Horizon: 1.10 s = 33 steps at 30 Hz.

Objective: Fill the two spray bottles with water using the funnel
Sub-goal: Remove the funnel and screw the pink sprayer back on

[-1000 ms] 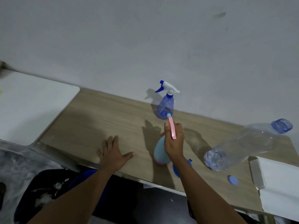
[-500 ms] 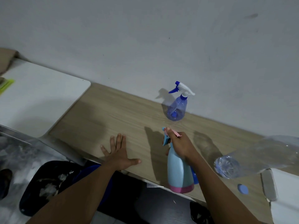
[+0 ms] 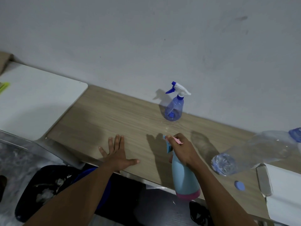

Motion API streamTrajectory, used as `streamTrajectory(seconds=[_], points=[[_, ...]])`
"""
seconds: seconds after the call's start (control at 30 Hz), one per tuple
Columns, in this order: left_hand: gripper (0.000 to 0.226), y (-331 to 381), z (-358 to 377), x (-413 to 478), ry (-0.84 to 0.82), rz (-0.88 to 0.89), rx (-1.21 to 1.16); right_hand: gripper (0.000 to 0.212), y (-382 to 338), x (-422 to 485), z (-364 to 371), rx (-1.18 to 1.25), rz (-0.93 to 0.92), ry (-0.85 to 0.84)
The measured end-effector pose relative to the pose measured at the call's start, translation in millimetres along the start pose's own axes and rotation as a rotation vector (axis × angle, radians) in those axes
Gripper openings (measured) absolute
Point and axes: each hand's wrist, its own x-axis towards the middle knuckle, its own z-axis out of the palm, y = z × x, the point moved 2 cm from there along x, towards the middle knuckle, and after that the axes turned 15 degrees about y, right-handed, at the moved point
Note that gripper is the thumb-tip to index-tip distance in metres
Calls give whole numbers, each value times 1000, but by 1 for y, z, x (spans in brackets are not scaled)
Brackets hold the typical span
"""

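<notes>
My right hand [image 3: 182,150] grips the pink and blue spray head of a light blue spray bottle [image 3: 184,178] with a pink base, lifted off the table with its bottom toward me. My left hand [image 3: 117,154] lies flat, fingers spread, on the wooden table [image 3: 104,121]. A translucent blue spray bottle [image 3: 174,108] with a white and blue trigger stands upright near the wall. A large clear plastic water bottle [image 3: 254,152] with a blue neck lies on its side at the right. I see no funnel.
A small blue cap [image 3: 239,185] lies on the table near its front edge. A white surface [image 3: 32,98] adjoins the table at the left, and a white object [image 3: 283,193] with a metal strip sits at the right. Dark items lie on the floor below.
My right hand has lifted the light blue spray bottle off the table and drawn it toward me, its base swinging down over the front edge. My left hand stays flat.
</notes>
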Motion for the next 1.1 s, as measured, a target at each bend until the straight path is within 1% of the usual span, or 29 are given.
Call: streamTrajectory(seconds=[0.07,0.17,0.27,0.37,0.43,0.53,0.67,0.83,1.0,1.1], points=[[145,0,-1,0,-4,-1,-7,49,0,-3,-6,80,17,68],[145,3,-2,-2,-1,-3,-5,38,-6,-5,-17,223,3,123],[144,4,-2,-3,10,-5,-8,36,-13,-4,-34,350,-27,264],[148,8,-3,-5,7,-16,-31,38,-13,9,-52,331,-52,420],[157,18,-3,-6,-10,-38,-52,34,-13,23,-65,242,-87,540],[172,35,-1,-4,-54,-105,-58,26,-15,45,-78,159,-136,625],[175,40,-1,2,-101,-148,-27,24,-15,78,-86,77,-198,649],[176,42,-1,4,-131,-160,0,25,-10,121,-93,-42,-205,655],[175,43,-1,5,-141,-163,0,28,-7,152,-92,-126,-236,598],[174,43,-1,5,-147,-166,8,25,-6,162,-90,-144,-227,561]])
